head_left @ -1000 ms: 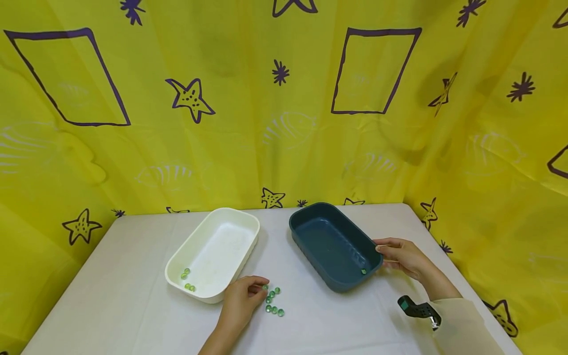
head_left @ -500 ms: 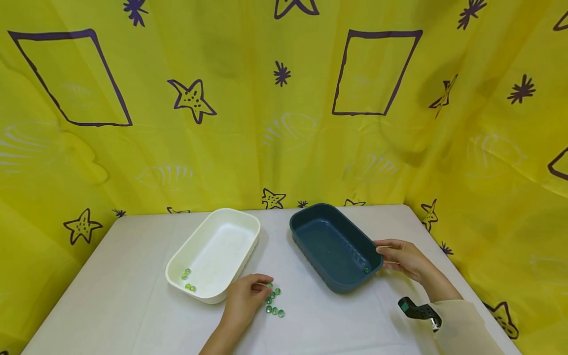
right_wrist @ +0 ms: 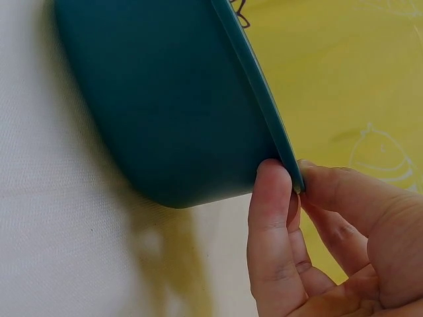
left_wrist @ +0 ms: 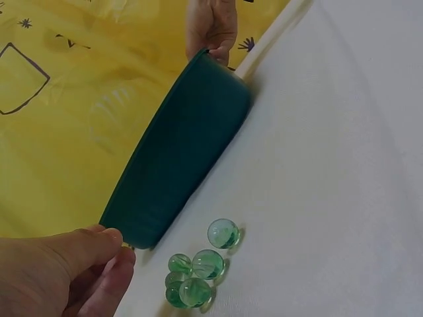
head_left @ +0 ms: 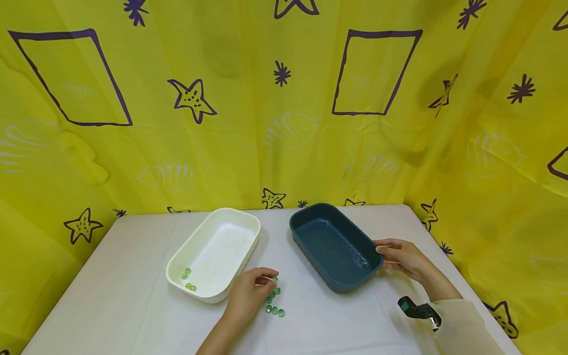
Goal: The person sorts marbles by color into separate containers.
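My left hand point(head_left: 248, 292) pinches a green glass marble point(head_left: 275, 279) between thumb and fingertips, just over the white cloth. In the left wrist view the left hand point(left_wrist: 66, 267) hides nearly all of that marble. Beside it lie several loose green marbles point(head_left: 274, 310), clear glass with green swirls point(left_wrist: 208, 264). My right hand point(head_left: 406, 257) holds the near right corner of a dark teal tray point(head_left: 320, 268), thumb and fingers pinching its rim point(right_wrist: 271, 119). One marble point(head_left: 365, 264) sits inside at the tray's near right end.
A white tray point(head_left: 213, 297) stands left of my left hand, with several yellow-green marbles point(head_left: 190, 287) at its near end. White cloth covers the table point(head_left: 133, 276). A yellow patterned curtain point(head_left: 239, 148) rises behind and at both sides. A black device point(head_left: 419, 310) sits at the right sleeve.
My left hand has moved slightly right and away from me, carrying the pinched marble off the group. The marble in the teal tray has shifted a little. My right hand stays on the rim.
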Demonstrator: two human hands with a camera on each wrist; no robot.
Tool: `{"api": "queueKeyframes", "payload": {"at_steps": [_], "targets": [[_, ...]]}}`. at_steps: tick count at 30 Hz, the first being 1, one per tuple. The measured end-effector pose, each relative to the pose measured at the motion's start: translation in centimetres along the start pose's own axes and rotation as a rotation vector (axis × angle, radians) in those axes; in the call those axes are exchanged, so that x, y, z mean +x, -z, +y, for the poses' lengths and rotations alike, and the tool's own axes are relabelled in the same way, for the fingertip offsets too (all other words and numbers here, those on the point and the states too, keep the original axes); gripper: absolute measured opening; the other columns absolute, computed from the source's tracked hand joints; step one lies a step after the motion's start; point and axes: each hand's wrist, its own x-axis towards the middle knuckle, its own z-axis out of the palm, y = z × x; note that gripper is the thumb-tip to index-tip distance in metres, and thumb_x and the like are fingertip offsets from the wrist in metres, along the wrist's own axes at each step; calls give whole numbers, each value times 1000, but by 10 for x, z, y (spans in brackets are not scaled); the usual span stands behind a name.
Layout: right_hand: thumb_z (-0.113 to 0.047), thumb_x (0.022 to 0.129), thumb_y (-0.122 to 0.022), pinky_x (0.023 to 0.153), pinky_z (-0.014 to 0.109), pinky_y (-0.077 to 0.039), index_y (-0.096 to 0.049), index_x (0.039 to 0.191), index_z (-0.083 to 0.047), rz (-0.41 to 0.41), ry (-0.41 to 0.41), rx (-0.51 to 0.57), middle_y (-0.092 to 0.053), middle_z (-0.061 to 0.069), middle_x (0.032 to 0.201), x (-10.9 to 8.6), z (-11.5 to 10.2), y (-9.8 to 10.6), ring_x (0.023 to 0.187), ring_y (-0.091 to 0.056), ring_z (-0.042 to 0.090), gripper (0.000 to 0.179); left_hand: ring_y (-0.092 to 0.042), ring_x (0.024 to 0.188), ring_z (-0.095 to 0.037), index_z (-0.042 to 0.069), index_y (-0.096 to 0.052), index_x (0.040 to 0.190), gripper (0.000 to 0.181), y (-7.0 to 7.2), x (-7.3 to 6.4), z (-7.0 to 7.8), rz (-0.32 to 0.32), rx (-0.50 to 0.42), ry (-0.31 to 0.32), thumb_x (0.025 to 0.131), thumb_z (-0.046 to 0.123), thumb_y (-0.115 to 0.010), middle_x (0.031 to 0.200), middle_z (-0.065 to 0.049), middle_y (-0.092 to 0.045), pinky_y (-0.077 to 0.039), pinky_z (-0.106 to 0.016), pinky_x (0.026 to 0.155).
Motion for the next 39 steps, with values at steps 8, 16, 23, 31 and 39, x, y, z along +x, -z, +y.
{"api": "queueKeyframes", "payload": {"at_steps": [8,16,23,31,39], "targets": [[-18,97,-64,77,26,-61,-60,130,3,1,4,-16,-70,-5,100,0,-1,-1,83,-69,11,40,-67,84,-11,8,-75,101,18,-2,9,12,-13,3,-2,84,6,-75,94,0,-73,-56,-17,66],[-16,97,-65,77,27,-61,-65,126,-2,-3,4,20,-70,-6,99,0,0,0,84,-69,11,33,-69,84,-14,3,-74,101,17,-8,19,24,-41,-46,-51,85,5,-76,96,-4,-74,-57,-15,70],[-16,97,-64,77,27,-61,-66,125,-3,-12,10,20,-70,-6,98,0,0,0,83,-70,11,31,-70,85,-15,5,-75,101,16,-10,25,30,-44,-29,-71,85,8,-77,94,-2,-74,-56,-15,69],[-15,98,-62,75,26,-61,-62,128,3,-26,22,9,-70,-5,99,0,0,1,82,-70,11,35,-70,86,-16,8,-75,101,16,-14,33,38,-63,1,-79,85,10,-77,96,-2,-74,-56,-16,68],[-15,98,-62,76,26,-61,-62,128,2,-31,25,18,-70,-5,98,1,1,1,82,-69,11,35,-69,85,-15,11,-76,100,15,-22,41,48,-91,10,-89,85,10,-77,95,-1,-75,-55,-16,66]]}}
